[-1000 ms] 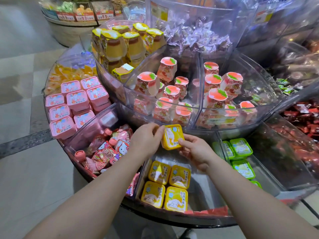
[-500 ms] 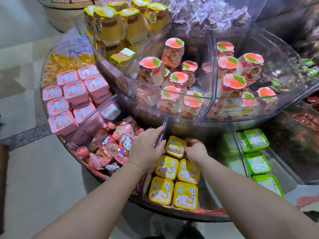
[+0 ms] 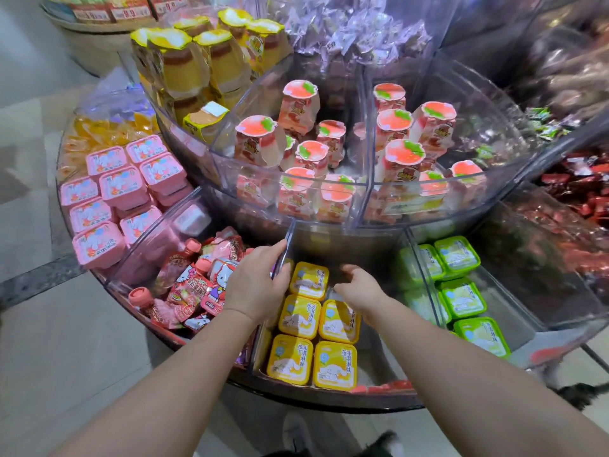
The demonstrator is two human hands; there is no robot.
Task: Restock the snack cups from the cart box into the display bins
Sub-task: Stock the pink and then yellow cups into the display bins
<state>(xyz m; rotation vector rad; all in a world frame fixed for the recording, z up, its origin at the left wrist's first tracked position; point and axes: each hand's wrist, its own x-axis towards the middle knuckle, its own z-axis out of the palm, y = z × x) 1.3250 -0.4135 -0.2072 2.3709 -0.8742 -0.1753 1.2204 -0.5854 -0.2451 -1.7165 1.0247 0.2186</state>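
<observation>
Both hands are working in the yellow-cup bin (image 3: 260,351) at the front of the round display. The rearmost yellow cup (image 3: 309,280) is sitting flat at the back of the bin w/ four more yellow cups (image 3: 316,344) in two rows in front of it. The left hand (image 3: 255,285) is resting over the clear divider (image 3: 284,250), fingers relaxed and lying along the cup's left edge, not gripping. The right hand (image 3: 357,286) is hovering just beside the cup's right edge w/ fingers loosely curled, holding nothing.

Judgement: the step is squaring that back cup into the row. To do it well, nudge it w/ straight fingers from both sides until it's lining up behind the left column, label up, then leave the gap on its right free for the next cup. Keep it flat, the lid looks like thin film, so no pressing on top.

Around: pink pouches (image 3: 197,285) are crowding the bin to the left, just under the left wrist, easy to drag along when pulling out. Green cups (image 3: 459,282) are sitting in the bin to the right, pink cups (image 3: 112,199) further left. The upper tier of strawberry cups (image 3: 309,153) is overhanging the back of the bin, so headroom there is tight. Cart box isn't in view.
</observation>
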